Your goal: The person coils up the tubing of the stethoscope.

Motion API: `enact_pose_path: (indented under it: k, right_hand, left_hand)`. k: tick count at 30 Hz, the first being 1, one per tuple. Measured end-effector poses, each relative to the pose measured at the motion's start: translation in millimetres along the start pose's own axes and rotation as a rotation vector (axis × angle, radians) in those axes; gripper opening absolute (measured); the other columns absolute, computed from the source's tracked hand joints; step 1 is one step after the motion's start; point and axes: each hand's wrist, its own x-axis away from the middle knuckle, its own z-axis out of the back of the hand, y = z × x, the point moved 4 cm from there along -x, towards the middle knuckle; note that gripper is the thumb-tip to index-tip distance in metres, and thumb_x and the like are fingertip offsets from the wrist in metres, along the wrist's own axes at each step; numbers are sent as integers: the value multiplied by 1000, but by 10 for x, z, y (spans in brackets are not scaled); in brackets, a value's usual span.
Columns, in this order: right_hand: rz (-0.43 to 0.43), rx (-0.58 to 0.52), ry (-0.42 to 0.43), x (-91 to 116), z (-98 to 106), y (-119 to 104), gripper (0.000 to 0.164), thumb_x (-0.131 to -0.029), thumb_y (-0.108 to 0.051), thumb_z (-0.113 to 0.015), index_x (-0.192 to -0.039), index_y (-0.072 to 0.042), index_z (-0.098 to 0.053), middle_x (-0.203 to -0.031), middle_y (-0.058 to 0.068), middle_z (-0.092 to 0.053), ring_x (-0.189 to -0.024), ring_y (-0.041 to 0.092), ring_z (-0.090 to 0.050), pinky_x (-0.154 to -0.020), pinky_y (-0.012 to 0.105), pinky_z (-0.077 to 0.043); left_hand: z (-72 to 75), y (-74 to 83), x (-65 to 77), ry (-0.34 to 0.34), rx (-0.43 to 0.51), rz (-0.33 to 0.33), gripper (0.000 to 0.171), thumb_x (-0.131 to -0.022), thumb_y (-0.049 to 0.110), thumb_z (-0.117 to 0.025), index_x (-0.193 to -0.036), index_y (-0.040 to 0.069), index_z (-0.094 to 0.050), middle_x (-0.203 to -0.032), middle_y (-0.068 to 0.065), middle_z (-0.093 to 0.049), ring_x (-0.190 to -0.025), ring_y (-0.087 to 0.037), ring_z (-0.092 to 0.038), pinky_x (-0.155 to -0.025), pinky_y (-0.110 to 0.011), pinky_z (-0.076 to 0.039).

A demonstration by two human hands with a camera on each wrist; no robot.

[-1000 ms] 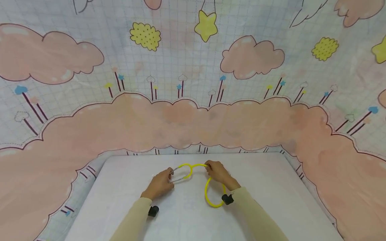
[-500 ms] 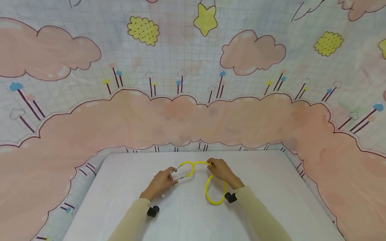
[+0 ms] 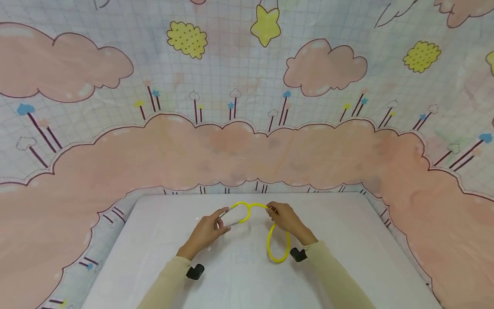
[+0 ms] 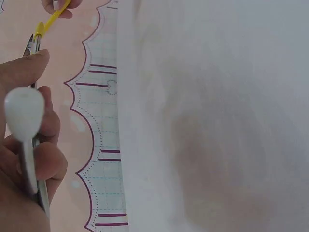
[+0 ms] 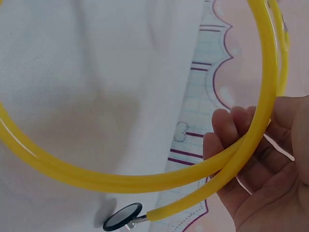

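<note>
Now left hand point(image 3: 204, 231) spreads wider, gripping stethoscope point(image 3: 249, 211) by metal tubes point(image 3: 234, 223); right hand point(image 3: 288, 218) curled round yellow tubing point(image 5: 125, 183); two-handed hold unbroken.

Inspected for markings: no text, label, brand or number is legible on the stethoscope point(image 3: 249, 211), its chestpiece point(image 5: 122, 216), the white tabletop point(image 3: 239, 279) or the backdrop point(image 3: 239, 159), whose visible print is pictorial only.
</note>
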Motion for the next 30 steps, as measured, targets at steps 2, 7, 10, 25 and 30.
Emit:
enact_pose_path:
  k: [2, 7, 10, 25, 30]
  right_hand:
    - [-7, 1, 0, 14, 19, -3, 25, -100, -20, -59, -120, -6, -65, -94, 14, -71, -73, 11, -62, -66, 28, -52]
    - [17, -6, 5, 48, 54, -30, 26, -99, -19, -60, -120, -5, -65, -89, 11, -70, -71, 10, -59, -65, 24, -50]
    - [69, -8, 48, 69, 111, -79, 24, -99, -17, -59, -118, -4, -65, -85, 6, -69, -71, 13, -62, -63, 23, -49]
    - [186, -125, 167, 75, 382, -441, 17, -100, -10, -56, -114, -1, -62, -93, 11, -71, -84, 22, -72, -72, 24, -57]
    - [168, -138, 193, 74, 387, -449, 15, -100, -12, -57, -111, -5, -63, -91, 7, -71, -83, 18, -70, -76, 27, -58]
  left_hand:
    - [17, 25, -3, 10, 9, 2, 64, -85, 24, -78, -142, 13, -52, -74, 10, -60, -52, -1, -43, -48, -20, -38]
    - [75, 98, 2, 34, 31, 2, 62, -85, 25, -78, -140, 14, -53, -73, 11, -59, -52, -1, -43, -47, -20, -38]
    - [117, 164, -14, 44, 36, -19, 61, -86, 26, -77, -140, 15, -53, -74, 11, -59, -53, -2, -44, -48, -20, -39]
    - [361, 394, -59, 129, 58, -84, 59, -87, 26, -77, -140, 18, -53, -73, 9, -60, -54, -1, -45, -49, -21, -40]
    - [387, 445, -56, 147, 65, -87, 59, -85, 24, -78, -139, 17, -54, -72, 8, -60, -54, -1, -45, -49, -21, -40]
